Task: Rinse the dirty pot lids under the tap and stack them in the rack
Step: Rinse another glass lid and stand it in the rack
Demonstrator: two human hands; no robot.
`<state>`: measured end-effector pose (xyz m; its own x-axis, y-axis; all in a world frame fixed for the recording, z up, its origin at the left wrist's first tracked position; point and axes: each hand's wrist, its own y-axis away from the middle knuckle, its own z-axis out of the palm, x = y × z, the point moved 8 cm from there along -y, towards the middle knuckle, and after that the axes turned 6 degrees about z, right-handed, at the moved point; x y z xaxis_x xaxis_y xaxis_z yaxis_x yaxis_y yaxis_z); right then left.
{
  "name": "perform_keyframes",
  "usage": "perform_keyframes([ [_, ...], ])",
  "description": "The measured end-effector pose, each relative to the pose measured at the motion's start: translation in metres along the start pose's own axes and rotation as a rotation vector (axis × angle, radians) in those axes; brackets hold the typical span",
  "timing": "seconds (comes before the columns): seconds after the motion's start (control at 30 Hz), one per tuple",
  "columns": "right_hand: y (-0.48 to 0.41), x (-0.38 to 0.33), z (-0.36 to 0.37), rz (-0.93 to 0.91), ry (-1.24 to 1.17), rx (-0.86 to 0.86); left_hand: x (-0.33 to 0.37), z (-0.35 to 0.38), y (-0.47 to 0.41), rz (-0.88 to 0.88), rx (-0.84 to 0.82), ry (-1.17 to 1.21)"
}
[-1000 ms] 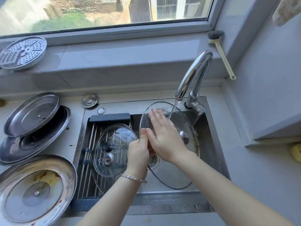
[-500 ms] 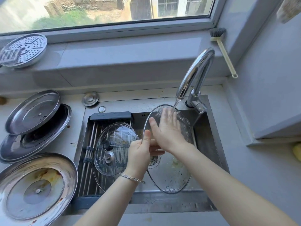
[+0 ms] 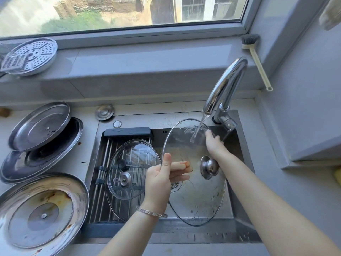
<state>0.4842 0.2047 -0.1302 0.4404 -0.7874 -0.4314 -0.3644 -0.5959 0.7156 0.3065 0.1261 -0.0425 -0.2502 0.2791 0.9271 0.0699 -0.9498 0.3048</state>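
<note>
A large glass lid (image 3: pixel 197 198) with a metal knob stands tilted in the sink under the running tap (image 3: pixel 224 85). My left hand (image 3: pixel 160 178) grips its left rim, thumb in front and fingers behind the glass. At the lid's upper right edge my right hand (image 3: pixel 215 145) rests beside the water stream, and whether it grips the rim is unclear. Brown specks dot the lower glass. Two more glass lids (image 3: pixel 132 169) lie on the roll-up rack (image 3: pixel 103 183) over the sink's left half. Three steel lids sit on the left counter, the nearest one (image 3: pixel 42 213) stained.
A perforated steamer plate (image 3: pixel 29 56) lies on the windowsill at left. A long-handled dish brush (image 3: pixel 256 60) leans in the right corner by the window. A small round metal cap (image 3: pixel 104 112) sits behind the sink. The wall and a ledge close in on the right.
My right hand has slid from the middle of the lid's face to its upper right edge, uncovering the knob. The lid has tipped so the stream lands on its upper part.
</note>
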Motion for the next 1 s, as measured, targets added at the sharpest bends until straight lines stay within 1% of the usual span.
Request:
perform_keyframes([
  [0.03, 0.001, 0.004, 0.000, 0.031, 0.001, -0.004, -0.002, 0.001, 0.001, 0.000, 0.001, -0.006],
  [0.07, 0.005, 0.001, 0.001, 0.008, -0.025, 0.004, -0.001, 0.004, 0.003, 0.015, -0.004, -0.027],
  [0.1, 0.010, -0.011, 0.001, -0.069, -0.051, 0.020, -0.001, 0.005, 0.002, 0.034, -0.010, -0.052],
  [0.17, 0.036, -0.040, 0.009, -0.310, -0.041, 0.031, 0.003, 0.007, -0.003, 0.071, -0.010, -0.102],
  [0.23, 0.079, -0.059, 0.016, -0.571, 0.008, 0.116, 0.010, 0.004, -0.010, 0.105, 0.008, -0.165],
  [0.33, 0.143, -0.068, 0.040, -0.978, 0.077, 0.201, 0.016, -0.014, -0.022, 0.104, 0.157, -0.235],
  [0.37, 0.155, -0.063, 0.048, -1.073, 0.116, 0.216, 0.014, -0.020, -0.025, 0.075, 0.200, -0.188],
  [0.43, 0.161, -0.047, 0.059, -1.197, 0.200, 0.227, 0.009, -0.029, -0.028, 0.008, 0.249, -0.063],
  [0.5, 0.158, -0.029, 0.065, -1.281, 0.272, 0.186, 0.008, -0.035, -0.027, -0.032, 0.258, 0.038],
  [0.53, 0.154, -0.023, 0.063, -1.293, 0.287, 0.163, 0.010, -0.035, -0.026, -0.033, 0.247, 0.073],
  [0.67, 0.141, -0.028, 0.058, -1.178, 0.264, 0.097, 0.006, -0.032, -0.018, -0.037, 0.275, 0.117],
  [0.73, 0.152, -0.047, 0.059, -1.184, 0.258, 0.110, 0.005, -0.028, -0.016, -0.045, 0.291, 0.075],
  [0.8, 0.165, -0.061, 0.060, -1.216, 0.267, 0.123, 0.008, -0.026, -0.015, -0.031, 0.301, 0.087],
  [0.87, 0.169, -0.059, 0.060, -1.235, 0.290, 0.114, 0.010, -0.025, -0.014, -0.023, 0.278, 0.117],
  [0.97, 0.172, -0.026, 0.064, -1.382, 0.389, 0.130, 0.001, -0.028, -0.012, -0.103, 0.257, 0.190],
  [1.0, 0.168, -0.011, 0.064, -1.403, 0.403, 0.118, 0.000, -0.030, -0.012, -0.112, 0.264, 0.222],
])
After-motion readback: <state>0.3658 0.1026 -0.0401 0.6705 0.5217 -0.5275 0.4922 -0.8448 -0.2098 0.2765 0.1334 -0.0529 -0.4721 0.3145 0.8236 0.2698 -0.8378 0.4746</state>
